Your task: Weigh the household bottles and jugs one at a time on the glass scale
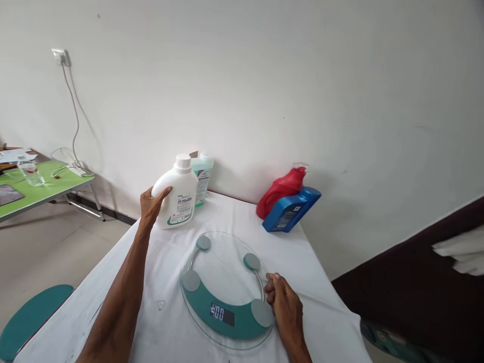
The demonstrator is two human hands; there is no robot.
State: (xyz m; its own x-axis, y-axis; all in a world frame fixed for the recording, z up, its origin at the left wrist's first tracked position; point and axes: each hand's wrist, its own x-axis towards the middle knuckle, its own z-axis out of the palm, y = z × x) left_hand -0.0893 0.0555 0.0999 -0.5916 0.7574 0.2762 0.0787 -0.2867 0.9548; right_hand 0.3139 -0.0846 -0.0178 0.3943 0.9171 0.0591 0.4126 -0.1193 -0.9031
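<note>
My left hand point(152, 203) grips the handle side of a white detergent jug point(177, 194) that stands upright on the white-covered table point(113, 282). A round glass scale point(226, 290) with a teal band and lit display lies in front of me. My right hand point(284, 301) rests at the scale's right rim, fingers curled against the glass edge. Behind the jug stands a pale green bottle point(203, 177).
A red jug point(279, 189) and a blue jug point(290, 209) lean against the wall at the table's far right. A green table point(45, 189) with a water bottle point(31, 172) stands at left. A teal stool point(32, 318) sits lower left.
</note>
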